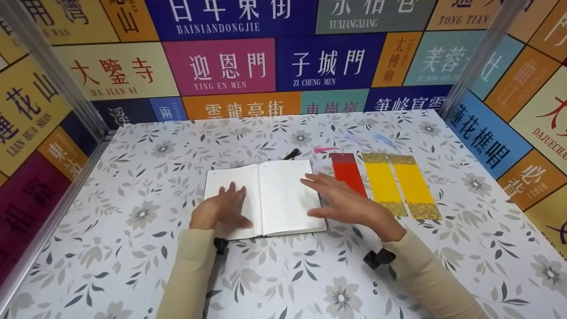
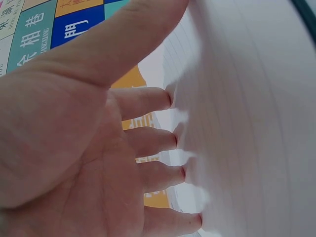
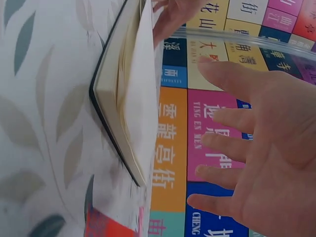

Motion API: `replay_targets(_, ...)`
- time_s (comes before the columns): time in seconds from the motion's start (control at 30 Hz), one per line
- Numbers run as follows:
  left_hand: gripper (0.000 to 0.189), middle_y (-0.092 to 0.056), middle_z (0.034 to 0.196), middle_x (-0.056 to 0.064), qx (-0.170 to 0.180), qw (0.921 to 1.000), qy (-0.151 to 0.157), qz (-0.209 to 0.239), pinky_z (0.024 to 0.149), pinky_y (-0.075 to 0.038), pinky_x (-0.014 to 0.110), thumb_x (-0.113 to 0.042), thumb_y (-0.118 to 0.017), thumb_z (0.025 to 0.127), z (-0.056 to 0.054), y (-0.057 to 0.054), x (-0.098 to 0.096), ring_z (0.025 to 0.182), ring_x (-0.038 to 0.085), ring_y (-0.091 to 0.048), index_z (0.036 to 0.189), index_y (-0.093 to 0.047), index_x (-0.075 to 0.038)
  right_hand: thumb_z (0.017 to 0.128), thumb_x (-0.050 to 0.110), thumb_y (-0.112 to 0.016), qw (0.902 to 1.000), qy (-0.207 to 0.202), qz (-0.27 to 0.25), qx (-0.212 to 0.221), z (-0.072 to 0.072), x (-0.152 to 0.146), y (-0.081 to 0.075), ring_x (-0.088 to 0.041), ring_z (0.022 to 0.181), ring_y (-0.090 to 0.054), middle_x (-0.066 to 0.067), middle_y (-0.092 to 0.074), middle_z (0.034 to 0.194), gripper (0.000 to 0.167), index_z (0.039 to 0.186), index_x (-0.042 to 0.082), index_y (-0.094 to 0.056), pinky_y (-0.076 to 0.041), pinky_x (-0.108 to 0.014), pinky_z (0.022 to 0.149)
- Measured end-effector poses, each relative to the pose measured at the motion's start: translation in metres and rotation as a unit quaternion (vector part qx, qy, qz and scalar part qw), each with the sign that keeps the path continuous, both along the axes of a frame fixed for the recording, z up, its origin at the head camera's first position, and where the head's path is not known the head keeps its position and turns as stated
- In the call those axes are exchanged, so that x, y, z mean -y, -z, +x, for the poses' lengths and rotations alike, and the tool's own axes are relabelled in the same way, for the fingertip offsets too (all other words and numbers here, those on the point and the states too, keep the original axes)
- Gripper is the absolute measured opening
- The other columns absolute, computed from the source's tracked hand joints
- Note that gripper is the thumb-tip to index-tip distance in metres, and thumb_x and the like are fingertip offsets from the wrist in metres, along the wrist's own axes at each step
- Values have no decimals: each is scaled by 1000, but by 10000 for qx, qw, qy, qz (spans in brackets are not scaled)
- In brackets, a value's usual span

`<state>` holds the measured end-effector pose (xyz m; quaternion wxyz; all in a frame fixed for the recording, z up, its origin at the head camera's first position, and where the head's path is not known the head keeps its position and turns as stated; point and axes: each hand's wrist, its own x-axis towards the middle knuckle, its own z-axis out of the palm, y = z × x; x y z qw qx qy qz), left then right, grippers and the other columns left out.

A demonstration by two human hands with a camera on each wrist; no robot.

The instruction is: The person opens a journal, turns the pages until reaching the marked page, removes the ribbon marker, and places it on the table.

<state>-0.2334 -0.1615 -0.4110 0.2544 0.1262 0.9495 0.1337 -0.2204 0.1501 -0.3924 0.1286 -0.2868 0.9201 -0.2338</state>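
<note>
An open notebook (image 1: 283, 195) with pale, faintly lined pages lies flat on the patterned tabletop. My left hand (image 1: 226, 206) rests on its left page, fingers spread, and the left wrist view shows the fingertips touching the paper (image 2: 247, 128). Over the right page's outer edge hovers my right hand (image 1: 343, 199), its fingers extended and holding nothing. In the right wrist view that hand (image 3: 261, 153) is apart from the notebook (image 3: 123, 94), whose dark cover and page edges show. A dark tassel (image 1: 292, 153) sticks out beyond the notebook's top edge.
Right of the notebook lie a red bookmark (image 1: 349, 175) and two yellow bookmarks, one nearer (image 1: 384, 184) and one farther right (image 1: 414, 186). Pink (image 1: 325, 149) and bluish tassels (image 1: 384, 141) extend behind them. Sign-covered walls (image 1: 221, 66) border the table.
</note>
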Motion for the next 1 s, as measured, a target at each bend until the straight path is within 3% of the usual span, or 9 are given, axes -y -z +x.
replay_targets(0.27,104,-2,164,32,47,9998,-12,-190,122,-18,66,-45,-73,87,-2,-1,1,151,54,-7,160,-13,-1,91,37,-72,9985,-425,298,174,0,21,9,-33,157,-12,-1,-21,169,79,158,25,-33,-16,-61,125)
replay_targets(0.47,104,1,164,34,125,9999,-57,-47,122,-16,67,-42,-74,88,-1,-1,0,150,56,-4,160,-11,-1,86,37,-78,9960,-635,563,295,0,29,20,-39,157,-9,-6,-20,169,85,158,20,-34,-10,-62,125)
replay_targets(0.77,103,0,163,34,95,9999,50,-122,121,-16,68,-43,-73,88,1,-1,-1,150,56,-5,160,-13,0,85,37,-79,9927,-514,870,652,0,32,31,-31,159,-3,2,-13,171,88,158,30,-31,-6,-56,128)
replay_targets(1.0,104,-3,162,37,25,10000,73,-20,121,-17,68,-42,-74,86,0,1,-1,149,58,-7,159,-14,2,85,33,-79,9930,-602,820,604,-2,31,34,-35,158,-9,-3,-19,169,82,156,24,-38,-12,-56,127)
